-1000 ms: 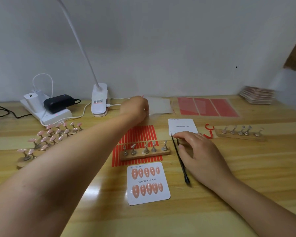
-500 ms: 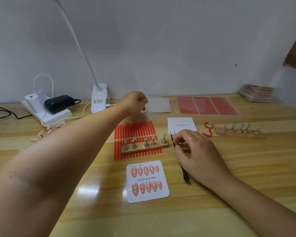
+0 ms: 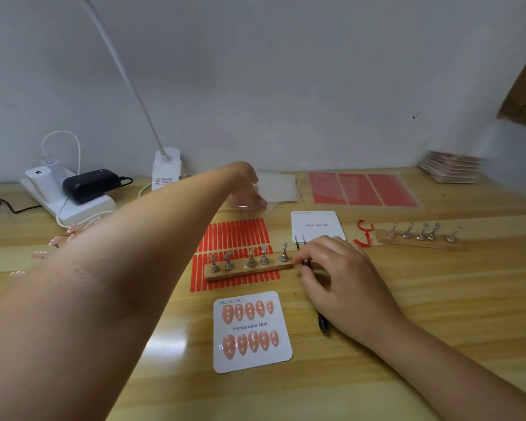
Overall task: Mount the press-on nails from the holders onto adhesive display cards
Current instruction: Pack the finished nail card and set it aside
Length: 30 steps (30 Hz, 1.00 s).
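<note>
Filled card (image 3: 251, 331): near the front edge of the wooden desk (image 3: 407, 299), mid-width; ten pink press-on nails (image 3: 249, 311) in two rows of five.
Blank card (image 3: 316, 224): further back, just behind the right hand.
Holders: emptied strip (image 3: 249, 267) across the red adhesive sheet (image 3: 234, 238); second bare strip (image 3: 419, 238) toward the right edge; pink-tipped stands (image 3: 55, 240) by the left edge, largely hidden by the forearm.
Handling: likely feather-light, glossy, slippery, easily flicked away; best taken by the side edges with tweezer tips, then pressed flat onto the tabs.
Left hand (image 3: 245, 185): stretched to the back edge, blurred, at a clear film (image 3: 278, 186); grip impossible to tell.
Right hand (image 3: 340, 278): curled around black tweezers (image 3: 322, 322), beside the strip's right end.
Writing: "Handmade Nail" on both cards; "XS", "S", "M" tick boxes at the filled card's top.
</note>
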Motion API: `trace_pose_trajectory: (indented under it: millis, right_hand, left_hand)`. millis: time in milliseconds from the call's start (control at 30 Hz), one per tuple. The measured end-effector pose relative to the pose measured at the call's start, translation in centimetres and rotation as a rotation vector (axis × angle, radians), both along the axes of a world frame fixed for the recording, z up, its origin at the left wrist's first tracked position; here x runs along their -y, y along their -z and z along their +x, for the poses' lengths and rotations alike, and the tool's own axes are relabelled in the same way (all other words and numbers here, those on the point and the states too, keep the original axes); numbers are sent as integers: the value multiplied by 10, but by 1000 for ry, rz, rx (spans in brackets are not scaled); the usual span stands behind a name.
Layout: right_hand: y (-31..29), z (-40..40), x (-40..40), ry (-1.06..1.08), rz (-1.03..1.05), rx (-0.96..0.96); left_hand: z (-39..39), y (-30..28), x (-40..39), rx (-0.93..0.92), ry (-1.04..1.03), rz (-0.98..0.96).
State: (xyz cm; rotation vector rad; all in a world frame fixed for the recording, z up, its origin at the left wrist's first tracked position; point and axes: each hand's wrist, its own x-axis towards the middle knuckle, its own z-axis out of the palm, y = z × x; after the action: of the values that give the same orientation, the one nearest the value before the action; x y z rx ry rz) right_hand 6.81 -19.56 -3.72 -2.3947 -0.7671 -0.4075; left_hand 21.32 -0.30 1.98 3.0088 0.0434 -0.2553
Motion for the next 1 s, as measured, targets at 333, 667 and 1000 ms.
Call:
trace_pose_trajectory:
  millis: [333, 667, 1000]
  right_hand:
    - [-1, 0, -1, -17, -8, 13]
    - [-2, -1, -1, -33, -2, 28]
    - [-5, -7, 0, -111, 21, 60]
  left_hand:
    - [5, 5, -7, 188, 16, -160]
    - [-2, -17, -17, 454, 63, -262]
    - [-78, -26, -8, 251, -96, -1320]
